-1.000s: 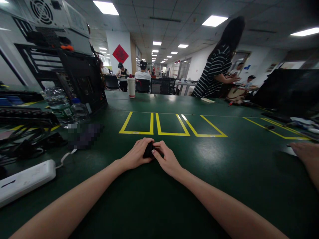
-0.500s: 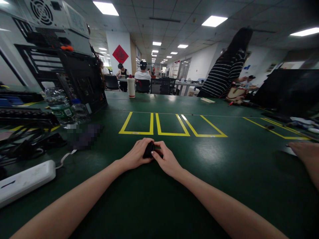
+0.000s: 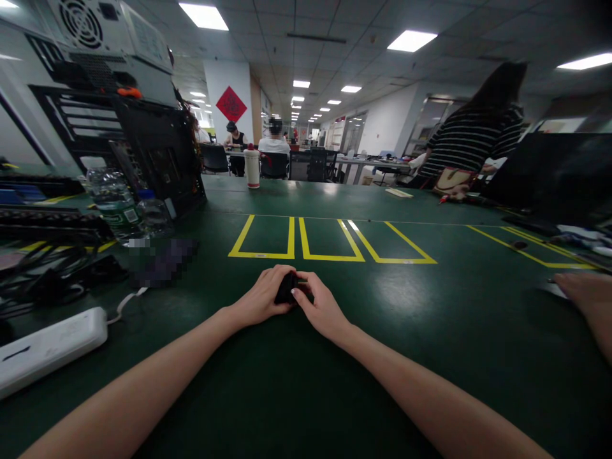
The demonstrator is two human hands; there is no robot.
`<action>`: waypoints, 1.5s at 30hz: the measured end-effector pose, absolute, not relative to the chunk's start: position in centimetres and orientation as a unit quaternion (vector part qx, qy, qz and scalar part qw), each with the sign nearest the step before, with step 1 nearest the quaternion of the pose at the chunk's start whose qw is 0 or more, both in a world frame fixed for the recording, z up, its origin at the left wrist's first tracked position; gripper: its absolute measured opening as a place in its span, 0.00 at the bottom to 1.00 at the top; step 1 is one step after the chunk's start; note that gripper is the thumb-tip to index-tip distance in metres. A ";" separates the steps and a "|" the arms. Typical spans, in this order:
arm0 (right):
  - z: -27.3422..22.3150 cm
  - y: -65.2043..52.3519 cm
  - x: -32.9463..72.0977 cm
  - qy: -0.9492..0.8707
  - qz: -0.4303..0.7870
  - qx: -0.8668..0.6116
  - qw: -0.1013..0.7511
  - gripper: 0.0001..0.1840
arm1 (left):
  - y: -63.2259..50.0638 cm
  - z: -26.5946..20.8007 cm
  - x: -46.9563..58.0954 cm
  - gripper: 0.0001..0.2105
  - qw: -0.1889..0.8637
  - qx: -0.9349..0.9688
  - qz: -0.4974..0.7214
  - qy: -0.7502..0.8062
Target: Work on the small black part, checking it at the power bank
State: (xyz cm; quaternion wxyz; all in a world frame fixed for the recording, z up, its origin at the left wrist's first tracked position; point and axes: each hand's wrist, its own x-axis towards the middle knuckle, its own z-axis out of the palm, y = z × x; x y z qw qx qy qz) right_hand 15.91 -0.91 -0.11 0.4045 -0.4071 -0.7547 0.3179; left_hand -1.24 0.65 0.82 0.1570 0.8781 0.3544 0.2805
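A small black object is held between my two hands, low over the green table; its kind is not clear, and fingers cover much of it. My left hand is closed around its left side, with the thumb below and the fingers over the top. From the right, my right hand pinches its edge, thumb in front and forefinger behind. Just beyond the hands, yellow tape outlines mark the table.
To the left are a white power strip, black cables, water bottles and an open computer case. A white cup stands at the far edge. Another person's hand rests on a mouse at the right.
The person in the striped shirt at the back has moved to the right and turned. My hands and the black object stay almost where they were.
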 end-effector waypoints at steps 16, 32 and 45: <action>0.3 -1.4 15.9 -0.764 0.281 -0.406 0.414 0.15 | 0.7 0.6 -1.3 0.28 0.148 0.879 0.285 0.352; 0.4 -1.6 15.9 -0.768 0.287 -0.394 0.416 0.14 | 0.8 0.6 -1.3 0.28 0.149 0.880 0.280 0.355; 0.0 -0.8 16.0 -0.740 0.336 -0.426 0.398 0.16 | 0.6 0.8 -1.3 0.27 0.160 0.875 0.278 0.362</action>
